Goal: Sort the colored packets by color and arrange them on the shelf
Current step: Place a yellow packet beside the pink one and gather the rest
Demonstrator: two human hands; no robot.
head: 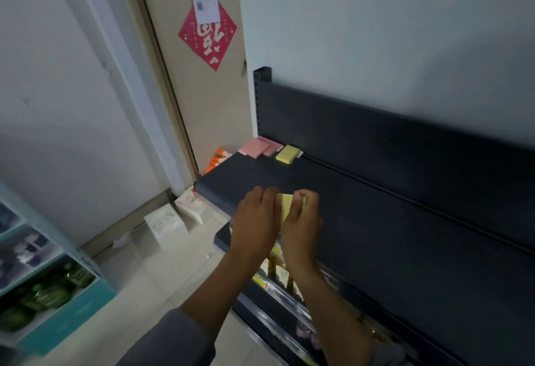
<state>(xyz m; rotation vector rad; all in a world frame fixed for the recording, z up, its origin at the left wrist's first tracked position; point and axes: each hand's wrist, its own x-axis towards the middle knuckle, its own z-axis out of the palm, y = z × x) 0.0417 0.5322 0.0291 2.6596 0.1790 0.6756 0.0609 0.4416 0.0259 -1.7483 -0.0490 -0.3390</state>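
Both my hands meet over the front of the dark top shelf (362, 209). Between them is a yellow packet (286, 206), mostly covered. My left hand (256, 221) grips its left side and my right hand (302, 221) curls its fingers round its right side. At the shelf's far left end lie pink packets (259, 147), overlapping, against the back panel. Just right of them sits a small stack of yellow packets (287, 153).
A lower shelf (278, 293) under my arms holds packaged goods. Orange items (218, 160) and white boxes (166, 222) sit on the floor by the door. A teal rack (58, 293) with green goods stands at the left.
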